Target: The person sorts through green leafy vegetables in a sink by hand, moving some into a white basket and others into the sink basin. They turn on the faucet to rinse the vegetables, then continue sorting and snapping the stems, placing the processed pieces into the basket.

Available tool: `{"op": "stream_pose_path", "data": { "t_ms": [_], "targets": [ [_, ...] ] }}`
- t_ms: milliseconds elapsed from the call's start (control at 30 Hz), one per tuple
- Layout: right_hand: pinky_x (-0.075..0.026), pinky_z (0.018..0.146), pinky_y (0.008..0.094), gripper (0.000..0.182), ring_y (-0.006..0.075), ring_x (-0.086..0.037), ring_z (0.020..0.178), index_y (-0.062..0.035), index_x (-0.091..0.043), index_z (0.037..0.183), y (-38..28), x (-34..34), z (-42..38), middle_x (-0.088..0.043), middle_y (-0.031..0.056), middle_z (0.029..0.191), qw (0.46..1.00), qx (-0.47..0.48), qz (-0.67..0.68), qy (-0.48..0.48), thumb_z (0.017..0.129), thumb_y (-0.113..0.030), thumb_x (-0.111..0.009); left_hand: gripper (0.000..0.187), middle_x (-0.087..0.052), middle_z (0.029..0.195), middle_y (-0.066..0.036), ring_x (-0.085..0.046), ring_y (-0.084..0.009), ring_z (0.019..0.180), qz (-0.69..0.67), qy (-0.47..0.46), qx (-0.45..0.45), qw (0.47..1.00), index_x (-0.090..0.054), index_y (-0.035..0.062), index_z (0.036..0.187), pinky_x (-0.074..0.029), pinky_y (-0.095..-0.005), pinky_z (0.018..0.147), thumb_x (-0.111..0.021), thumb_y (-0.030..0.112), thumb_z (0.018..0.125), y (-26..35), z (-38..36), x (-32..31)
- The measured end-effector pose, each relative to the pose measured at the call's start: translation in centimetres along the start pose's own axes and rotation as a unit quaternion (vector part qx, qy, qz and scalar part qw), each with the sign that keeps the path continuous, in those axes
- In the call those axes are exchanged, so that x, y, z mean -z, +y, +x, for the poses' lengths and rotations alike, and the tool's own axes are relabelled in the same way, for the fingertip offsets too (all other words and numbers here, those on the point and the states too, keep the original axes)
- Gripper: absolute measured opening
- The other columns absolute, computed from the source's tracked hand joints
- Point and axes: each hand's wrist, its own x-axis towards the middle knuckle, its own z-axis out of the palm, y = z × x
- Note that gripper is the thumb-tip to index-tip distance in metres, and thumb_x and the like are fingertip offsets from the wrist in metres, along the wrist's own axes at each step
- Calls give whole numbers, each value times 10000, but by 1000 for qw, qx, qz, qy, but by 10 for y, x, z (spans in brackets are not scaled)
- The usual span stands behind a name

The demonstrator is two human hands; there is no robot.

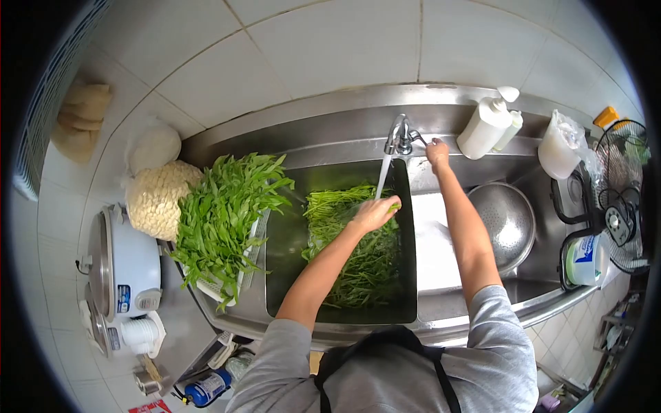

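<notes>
Water runs from the faucet (399, 138) into the left sink basin (289, 292). Long green stems and leaves (358, 275) lie in that basin. My left hand (375, 214) is closed around some green stems beside the water stream, above the greens. My right hand (436, 152) is at the faucet's handle, its fingers closed on it. Left of the basin, a heap of leafy greens (231, 213) fills a white basket (253, 251).
A metal colander (506, 224) sits in the right basin. Behind it stand a white pump bottle (482, 131) and a plastic bag (561, 148). At far left are a rice cooker (131, 261) and a bag of pale pieces (162, 199). A fan (622, 224) is at far right.
</notes>
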Motion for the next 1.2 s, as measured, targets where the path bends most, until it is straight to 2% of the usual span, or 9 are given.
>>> {"op": "stream_pose_path", "data": {
  "t_ms": [167, 300, 433, 533, 700, 833, 900, 1067, 1200],
  "targets": [
    [-452, 551, 274, 157, 149, -497, 577, -48, -657, 831, -14, 26, 33, -576, 64, 729, 949, -181, 182, -181, 793, -87, -510, 147, -603, 884, -67, -541, -158, 845, -282, 305, 81, 906, -508, 56, 991, -430, -303, 776, -537, 118, 861, -24, 3, 15],
    [-465, 541, 275, 155, 152, -474, 551, 7, -594, 904, -41, 43, 22, -512, 57, 666, 909, -207, 330, -146, 823, -63, -483, 244, -607, 1025, -129, -563, -226, 941, -723, 352, 191, 564, -472, 36, 1089, -453, -357, 840, -522, 133, 871, -55, -21, 12],
    [-437, 569, 219, 262, 93, -462, 555, -5, -569, 1010, 5, 26, -57, -522, 25, 667, 948, 74, 295, -92, 891, -214, -464, 301, -526, 1149, -131, -532, -256, 1016, -838, 341, 287, 315, -443, 36, 1171, -417, -441, 903, -391, 191, 918, -118, -38, -56],
    [-290, 993, 310, 615, 221, -416, 1167, -14, -400, 1267, 11, -10, -181, -467, 145, 1253, 953, 16, 225, -203, 872, -483, -452, 342, -475, 1208, -145, -513, -274, 1049, -831, 377, 320, 253, -423, 23, 1197, -410, -455, 913, -334, 225, 935, -107, -46, -67],
    [-265, 1001, 357, 831, 260, -314, 1253, -66, -213, 1377, -61, 5, -291, -351, 141, 1356, 867, -193, 302, -347, 783, -533, -558, 423, -381, 1300, -169, -440, -295, 1142, -766, 484, 328, 267, -301, 21, 1303, -330, -492, 983, -338, 231, 937, -81, -62, -49],
    [-305, 989, 422, 732, 391, -280, 1257, -96, -290, 1355, -21, 4, -230, -299, 252, 1354, 850, 46, -21, -525, 774, -414, -600, 574, -199, 1405, -193, -304, -338, 1246, -444, 518, 506, 527, -94, 65, 1390, -303, -429, 1015, -375, 272, 934, -88, -109, -21],
    [-278, 1009, 445, 716, 436, -259, 1251, -91, -333, 1333, -29, 21, -240, -275, 283, 1349, 880, 237, -195, -363, 755, -395, -626, 573, -239, 1390, -193, -304, -331, 1246, -397, 419, 478, 662, -154, 47, 1372, -321, -383, 987, -422, 276, 921, -82, -133, -18],
    [-178, 1016, 538, 1143, 399, -116, 1315, -173, -45, 1410, -63, 10, -326, -128, 197, 1434, 790, 400, -154, -439, 561, -402, -775, 592, -251, 1386, -202, -288, -311, 1264, -588, 394, 440, 553, -153, 33, 1373, -290, -396, 1016, -434, 282, 915, -51, -144, -22],
    [-322, 955, 434, 768, 353, -424, 1153, -76, -288, 1342, -90, -2, -345, -444, 190, 1249, 800, 474, 20, -368, 659, -104, -640, 496, -426, 1187, -172, -446, -258, 1094, -683, 415, 263, 541, -334, 16, 1246, -383, -408, 895, -513, 299, 881, -20, -186, 27]
  ]
}}
